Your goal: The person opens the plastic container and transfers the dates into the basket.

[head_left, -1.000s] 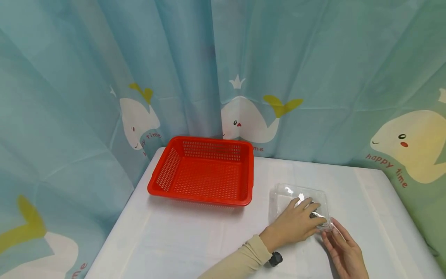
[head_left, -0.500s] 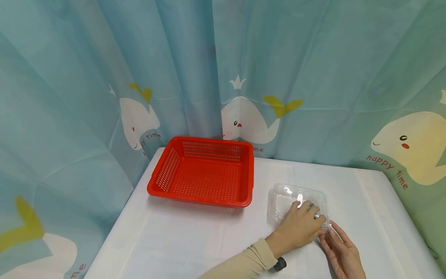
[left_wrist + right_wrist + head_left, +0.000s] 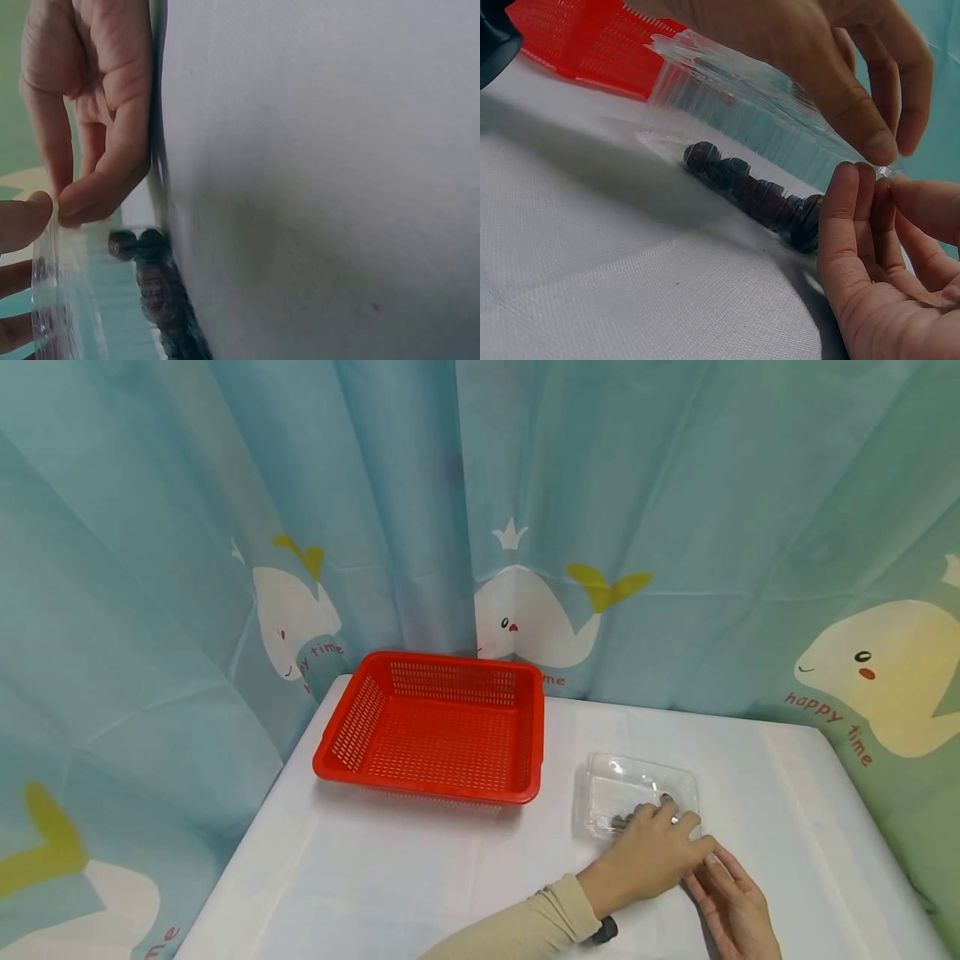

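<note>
A clear plastic box (image 3: 618, 781) with a lid stands on the white table, holding several small dark round fruits (image 3: 742, 180) along its bottom. My left hand (image 3: 652, 852) reaches over the box from the near side. Its fingers lie on the lid and its thumb (image 3: 26, 221) presses at the near right corner. At that same corner my right hand (image 3: 731, 897) is turned palm up and pinches the lid's edge between thumb and fingertips. In the right wrist view the two hands meet at the rim, and the right fingers hide the box's end.
A red plastic basket (image 3: 528, 781) with perforated walls stands at the back left of the white table (image 3: 390, 868). A blue curtain (image 3: 675, 527) with whale prints hangs behind. A black device (image 3: 603, 931) shows under the left sleeve.
My left hand has shifted slightly right and toward me, with its fingers drawn to the box's near right corner. More fruits now show beside it. My right hand stays at that corner.
</note>
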Action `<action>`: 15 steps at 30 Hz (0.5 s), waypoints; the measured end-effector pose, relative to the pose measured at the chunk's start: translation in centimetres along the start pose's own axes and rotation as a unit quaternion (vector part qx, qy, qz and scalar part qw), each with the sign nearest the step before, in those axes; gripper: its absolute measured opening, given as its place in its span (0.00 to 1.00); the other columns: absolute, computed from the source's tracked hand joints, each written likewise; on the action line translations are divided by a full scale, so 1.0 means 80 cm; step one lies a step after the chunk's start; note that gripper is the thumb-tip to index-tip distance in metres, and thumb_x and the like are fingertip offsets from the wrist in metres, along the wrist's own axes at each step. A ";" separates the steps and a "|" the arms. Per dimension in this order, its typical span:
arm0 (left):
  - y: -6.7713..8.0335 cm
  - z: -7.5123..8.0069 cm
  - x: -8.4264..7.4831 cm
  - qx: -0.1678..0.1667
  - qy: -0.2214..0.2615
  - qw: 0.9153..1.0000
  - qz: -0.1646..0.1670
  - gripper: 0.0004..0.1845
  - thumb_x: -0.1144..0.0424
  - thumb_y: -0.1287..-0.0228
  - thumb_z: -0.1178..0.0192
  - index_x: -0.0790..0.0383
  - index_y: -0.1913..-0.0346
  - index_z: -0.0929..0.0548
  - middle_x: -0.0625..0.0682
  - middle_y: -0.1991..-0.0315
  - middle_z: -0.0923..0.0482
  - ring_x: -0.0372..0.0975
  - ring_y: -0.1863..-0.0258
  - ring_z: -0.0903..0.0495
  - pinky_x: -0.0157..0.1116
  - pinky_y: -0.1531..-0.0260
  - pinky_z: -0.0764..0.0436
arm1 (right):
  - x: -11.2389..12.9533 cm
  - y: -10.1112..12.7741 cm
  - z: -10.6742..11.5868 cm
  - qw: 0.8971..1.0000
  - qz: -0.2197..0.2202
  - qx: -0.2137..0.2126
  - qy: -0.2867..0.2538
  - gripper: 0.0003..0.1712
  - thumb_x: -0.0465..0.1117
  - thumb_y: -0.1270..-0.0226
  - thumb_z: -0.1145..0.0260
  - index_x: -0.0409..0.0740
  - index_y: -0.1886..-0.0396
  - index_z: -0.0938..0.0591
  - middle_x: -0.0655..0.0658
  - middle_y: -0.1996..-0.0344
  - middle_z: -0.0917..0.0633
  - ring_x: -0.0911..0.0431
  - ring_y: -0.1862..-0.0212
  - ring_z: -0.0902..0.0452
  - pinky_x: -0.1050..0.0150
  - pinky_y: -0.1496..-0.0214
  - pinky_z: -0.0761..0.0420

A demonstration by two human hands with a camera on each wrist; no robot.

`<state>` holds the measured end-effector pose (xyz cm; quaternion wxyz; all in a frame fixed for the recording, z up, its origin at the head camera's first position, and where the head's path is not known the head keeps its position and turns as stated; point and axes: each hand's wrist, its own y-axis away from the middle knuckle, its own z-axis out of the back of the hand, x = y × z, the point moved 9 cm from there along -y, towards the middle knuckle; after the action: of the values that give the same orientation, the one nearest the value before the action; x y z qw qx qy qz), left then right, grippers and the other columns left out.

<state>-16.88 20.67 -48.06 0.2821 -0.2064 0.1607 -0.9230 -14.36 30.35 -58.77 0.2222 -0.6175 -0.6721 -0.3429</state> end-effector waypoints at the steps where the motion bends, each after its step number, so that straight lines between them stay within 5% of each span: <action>1: 0.000 0.001 -0.001 -0.004 -0.001 1.000 -0.001 0.12 0.43 0.27 0.40 0.34 0.45 0.17 0.38 0.50 0.19 0.35 0.48 0.19 0.29 0.57 0.20 | 0.000 0.001 0.000 1.000 0.001 0.003 -0.001 0.22 0.32 0.15 0.51 0.54 0.46 0.12 0.52 0.51 0.10 0.60 0.48 0.12 0.71 0.43 0.14; 15: -0.003 0.004 -0.011 0.001 -0.010 1.000 -0.018 0.10 0.45 0.25 0.41 0.35 0.47 0.14 0.36 0.55 0.18 0.30 0.60 0.20 0.25 0.66 0.22 | -0.002 0.000 0.002 1.000 -0.004 0.006 0.018 0.23 0.32 0.15 0.52 0.53 0.48 0.11 0.54 0.51 0.11 0.62 0.48 0.12 0.72 0.42 0.15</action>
<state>-16.17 21.29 -47.96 0.2667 -0.2181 0.1536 -0.9261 -14.28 30.33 -59.01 0.2366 -0.6074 -0.6723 -0.3509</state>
